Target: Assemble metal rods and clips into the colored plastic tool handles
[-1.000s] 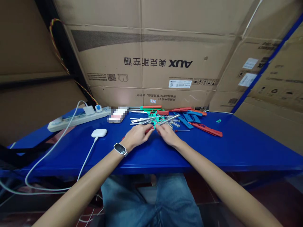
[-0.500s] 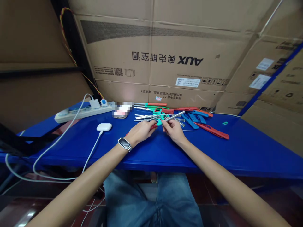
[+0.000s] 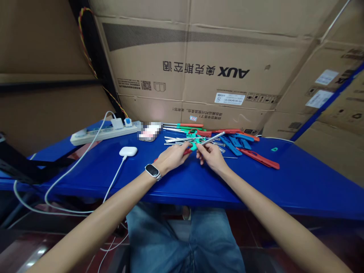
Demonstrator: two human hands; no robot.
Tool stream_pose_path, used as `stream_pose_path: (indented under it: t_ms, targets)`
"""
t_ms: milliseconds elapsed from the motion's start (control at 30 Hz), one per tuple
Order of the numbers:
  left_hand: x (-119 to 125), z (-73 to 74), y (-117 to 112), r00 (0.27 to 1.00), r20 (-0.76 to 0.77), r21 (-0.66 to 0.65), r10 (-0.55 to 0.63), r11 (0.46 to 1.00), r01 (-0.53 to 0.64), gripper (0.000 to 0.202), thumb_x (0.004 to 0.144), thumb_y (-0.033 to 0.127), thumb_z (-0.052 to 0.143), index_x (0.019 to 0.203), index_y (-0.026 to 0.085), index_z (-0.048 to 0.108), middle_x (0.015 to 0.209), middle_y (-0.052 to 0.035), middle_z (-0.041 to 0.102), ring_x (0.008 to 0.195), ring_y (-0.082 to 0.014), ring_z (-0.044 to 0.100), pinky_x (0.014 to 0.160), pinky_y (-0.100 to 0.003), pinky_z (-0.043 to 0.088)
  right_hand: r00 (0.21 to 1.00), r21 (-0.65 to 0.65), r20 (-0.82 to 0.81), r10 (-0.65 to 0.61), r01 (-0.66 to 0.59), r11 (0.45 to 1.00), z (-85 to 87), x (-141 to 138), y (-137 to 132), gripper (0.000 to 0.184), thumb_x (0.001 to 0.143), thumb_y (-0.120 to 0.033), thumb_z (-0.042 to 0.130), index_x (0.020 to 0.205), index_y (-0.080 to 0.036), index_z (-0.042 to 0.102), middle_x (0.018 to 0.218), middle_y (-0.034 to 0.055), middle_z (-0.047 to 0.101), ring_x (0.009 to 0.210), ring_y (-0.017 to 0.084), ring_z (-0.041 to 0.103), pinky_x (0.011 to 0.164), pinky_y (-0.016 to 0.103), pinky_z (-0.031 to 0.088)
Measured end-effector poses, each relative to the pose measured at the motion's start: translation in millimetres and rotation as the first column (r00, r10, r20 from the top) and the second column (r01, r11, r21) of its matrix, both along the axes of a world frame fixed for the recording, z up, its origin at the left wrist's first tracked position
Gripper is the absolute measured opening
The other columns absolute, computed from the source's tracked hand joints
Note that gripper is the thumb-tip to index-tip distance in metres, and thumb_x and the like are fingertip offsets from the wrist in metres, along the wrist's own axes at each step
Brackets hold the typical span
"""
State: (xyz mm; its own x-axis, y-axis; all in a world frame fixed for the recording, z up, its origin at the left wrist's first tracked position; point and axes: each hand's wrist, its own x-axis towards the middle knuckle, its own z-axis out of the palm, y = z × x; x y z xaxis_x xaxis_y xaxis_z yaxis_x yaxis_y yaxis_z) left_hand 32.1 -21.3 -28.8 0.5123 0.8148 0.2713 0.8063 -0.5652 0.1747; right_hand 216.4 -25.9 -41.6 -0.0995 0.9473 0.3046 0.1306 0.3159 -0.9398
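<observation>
My left hand (image 3: 176,155) is wrapped round the red handle of a long-nosed lighter (image 3: 187,151), its end showing behind the wrist. A green part (image 3: 194,146) sits at the handle's front, and a silver metal tube (image 3: 212,138) slants up to the right from there. My right hand (image 3: 211,156) pinches at the tube's lower end, close to the green part; the exact contact is hidden by the fingers. Just beyond both hands lie loose metal tubes (image 3: 172,140) and green pieces (image 3: 192,132). Blue handle pieces (image 3: 233,146) and a red handle piece (image 3: 258,158) lie to the right.
Long-nosed lighters with red and green handles (image 3: 191,125) lie along the cardboard wall (image 3: 199,45). To the left are a blurred-out phone (image 3: 149,132), a white earbud case (image 3: 127,151) on a cable and a power strip (image 3: 93,136). A small green piece (image 3: 274,149) lies far right on the blue table (image 3: 284,189).
The whole view has shifted slightly to the right. My right hand's lower fingers have loosened and show more below the lighter; both hands stay in place on it.
</observation>
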Motion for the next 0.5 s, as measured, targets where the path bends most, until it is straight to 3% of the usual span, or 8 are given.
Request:
stream_pose_path:
  t_ms: [133,267,500]
  targets:
    - [4,-0.4,-1,0.998,-0.051,0.004,0.047,0.999,-0.047,0.031,0.100,0.034,0.043,0.126,0.020,0.054,0.098,-0.0118,0.073,0.090,-0.0290,0.072,0.066,-0.030,0.050,0.994,-0.108,-0.110,-0.027,0.015,0.994,-1.0,-3,0,0.052,0.059,-0.063,0.082,0.069,-0.014,0.068,0.062,0.0036,0.067,0.045,0.010,0.054,0.034,0.021,0.043]
    - [7,2.0,-3,0.997,-0.065,0.004,0.049,0.999,-0.049,0.026,0.100,0.032,0.042,0.115,0.019,0.059,0.097,-0.0120,0.073,0.089,-0.0286,0.071,0.067,-0.030,0.050,0.961,-0.209,-0.278,0.001,-0.061,0.976,-2.6,-5,1,0.048,0.052,-0.053,0.089,0.070,-0.013,0.071,0.068,0.0058,0.070,0.053,0.010,0.056,0.037,0.019,0.045]
    - [8,2.3,-1,0.998,-0.018,-0.015,0.068,0.998,-0.069,0.022,0.099,0.029,0.044,0.107,0.019,0.062,0.096,-0.0127,0.072,0.088,-0.0289,0.071,0.067,-0.030,0.049,0.937,-0.181,-0.346,0.055,-0.124,0.976,-9.1,-13,6,0.044,0.053,-0.049,0.090,0.069,-0.014,0.069,0.064,0.0032,0.069,0.050,0.009,0.054,0.044,0.021,0.048]
